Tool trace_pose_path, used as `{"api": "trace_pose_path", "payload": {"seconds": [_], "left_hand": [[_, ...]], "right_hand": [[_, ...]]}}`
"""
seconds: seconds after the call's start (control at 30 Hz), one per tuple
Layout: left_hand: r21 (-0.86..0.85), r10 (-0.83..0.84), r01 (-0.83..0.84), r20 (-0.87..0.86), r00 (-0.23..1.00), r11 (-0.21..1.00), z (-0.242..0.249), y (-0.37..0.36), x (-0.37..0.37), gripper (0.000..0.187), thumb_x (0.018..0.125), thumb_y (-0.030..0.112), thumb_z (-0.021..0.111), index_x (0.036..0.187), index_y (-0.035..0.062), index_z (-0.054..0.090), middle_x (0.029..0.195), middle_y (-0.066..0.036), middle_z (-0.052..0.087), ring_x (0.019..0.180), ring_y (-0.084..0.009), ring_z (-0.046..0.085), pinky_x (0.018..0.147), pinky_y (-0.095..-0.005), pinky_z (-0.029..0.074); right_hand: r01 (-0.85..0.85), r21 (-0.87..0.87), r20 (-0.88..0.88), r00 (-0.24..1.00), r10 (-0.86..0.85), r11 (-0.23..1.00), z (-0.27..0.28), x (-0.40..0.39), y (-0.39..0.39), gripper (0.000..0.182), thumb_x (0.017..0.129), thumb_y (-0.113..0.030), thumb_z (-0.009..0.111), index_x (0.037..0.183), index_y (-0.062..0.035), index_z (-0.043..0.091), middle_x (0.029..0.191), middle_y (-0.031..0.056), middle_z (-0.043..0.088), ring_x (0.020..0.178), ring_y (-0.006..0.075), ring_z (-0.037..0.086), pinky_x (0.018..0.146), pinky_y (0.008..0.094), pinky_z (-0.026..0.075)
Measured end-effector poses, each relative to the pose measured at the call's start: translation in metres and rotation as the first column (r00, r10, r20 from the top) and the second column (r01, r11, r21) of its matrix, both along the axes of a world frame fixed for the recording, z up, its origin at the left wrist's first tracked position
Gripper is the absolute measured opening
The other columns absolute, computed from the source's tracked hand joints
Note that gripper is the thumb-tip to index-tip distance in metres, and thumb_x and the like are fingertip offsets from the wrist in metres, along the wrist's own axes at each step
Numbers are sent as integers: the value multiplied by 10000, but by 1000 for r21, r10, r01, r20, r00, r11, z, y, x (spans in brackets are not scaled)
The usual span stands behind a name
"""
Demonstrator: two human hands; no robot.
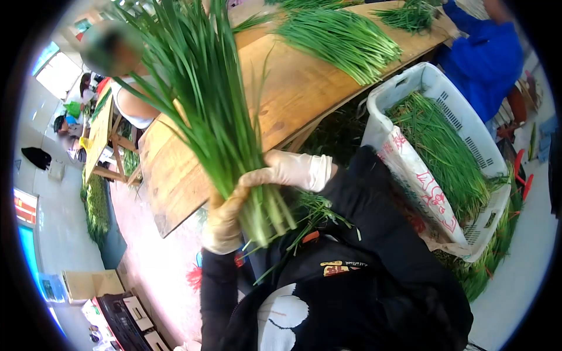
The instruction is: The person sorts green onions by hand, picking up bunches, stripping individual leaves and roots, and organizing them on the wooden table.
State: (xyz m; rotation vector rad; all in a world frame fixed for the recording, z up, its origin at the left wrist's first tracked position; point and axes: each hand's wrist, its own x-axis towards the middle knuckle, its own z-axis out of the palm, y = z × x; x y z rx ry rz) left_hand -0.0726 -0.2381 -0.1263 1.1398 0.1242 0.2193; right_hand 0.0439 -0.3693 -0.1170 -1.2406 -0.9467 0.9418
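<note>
A large bunch of long green leafy stalks stands upright at a slant between my gloved hands, its pale cut ends low over my lap. My left hand wraps the lower stalks from the left. From the right, my right hand closes round the same bunch a little higher, its fingers meeting the left hand's. Both gloves are whitish, the left one stained yellowish. Loose stalk scraps lie on my dark clothing beside the bunch ends.
A wooden table stands ahead, bearing a spread pile of green stalks. On the right is a white plastic crate of stalks. A person in blue is behind it; another person sits across the table.
</note>
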Motion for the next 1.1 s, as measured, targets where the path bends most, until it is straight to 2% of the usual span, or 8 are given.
{"api": "trace_pose_path", "payload": {"seconds": [0.13, 0.4, 0.53, 0.63, 0.7, 0.73, 0.87, 1.1], "left_hand": [[-315, -54, -25, -237, 970, 949, -70, -9, 7, 359, 771, 136, 607, 1080, -1, 485, 952, -70, 579, 810, -169, 580, 715, -287, 488], [-312, -111, 45, -199, 974, 949, -100, -18, 12, 463, 779, 249, 616, 1130, 1, 442, 1027, -84, 555, 908, -183, 552, 796, -313, 457], [-171, -184, 171, -66, 981, 970, -119, -21, 21, 567, 818, 407, 517, 1211, 21, 386, 1156, -53, 478, 1033, -161, 471, 900, -284, 367], [-242, -326, 303, -64, 943, 922, -112, -16, 23, 647, 827, 484, 438, 1259, 18, 316, 1237, -75, 400, 1137, -177, 388, 967, -311, 296], [-28, -250, 249, -131, 959, 968, -95, -14, 21, 635, 810, 432, 524, 1227, -15, 352, 1191, -99, 435, 1087, -179, 418, 924, -296, 330], [119, -221, 236, -128, 967, 964, -85, -15, 22, 606, 811, 397, 543, 1220, -14, 365, 1187, -99, 437, 1080, -178, 423, 921, -294, 333], [-20, -44, 43, -6, 999, 999, -54, -24, 57, 550, 793, 305, 594, 1205, 3, 390, 1157, -87, 456, 1019, -175, 466, 880, -305, 376], [21, -395, 396, -44, 918, 918, 23, -25, 187, 494, 812, 389, 539, 1182, 78, 442, 1138, -35, 504, 1004, -164, 493, 846, -311, 404]], "right_hand": [[84, -225, -260, 955, -143, 971, -69, 12, -11, 582, 763, -482, 561, 1076, 7, 527, 966, 94, 588, 879, 148, 541, 799, 259, 411], [348, 40, -547, 792, -271, 937, -82, -36, -25, 723, 663, -282, 734, 1212, -30, 338, 1140, 68, 465, 1059, 160, 430, 918, 285, 334], [385, -69, -291, 875, -388, 920, -104, -51, -10, 1039, 542, -175, 809, 1296, -25, 109, 1258, 99, 295, 1196, 203, 256, 978, 328, 261], [420, -111, -155, 888, -433, 901, -95, -48, -13, 1051, 538, -200, 801, 1299, -22, 98, 1229, 129, 349, 1158, 223, 338, 951, 321, 304], [383, -336, 140, 924, -356, 861, -88, -43, -16, 1079, 558, -192, 755, 1325, -48, 10, 1146, 195, 435, 1049, 293, 465, 869, 322, 384], [464, -235, 314, 868, -386, 854, -90, -43, -17, 1029, 588, -205, 695, 1327, -59, -6, 980, 236, 523, 903, 344, 543, 788, 342, 432], [481, -158, 395, 831, -391, 863, -46, -20, -24, 977, 597, -107, 618, 1331, -114, -26, 781, 231, 571, 719, 370, 578, 653, 398, 463], [459, 144, 560, 692, -455, 877, 11, 124, -47, 812, 522, -91, 748, 1188, -46, 285, 857, 117, 574, 757, 204, 583, 651, 314, 479]]}}
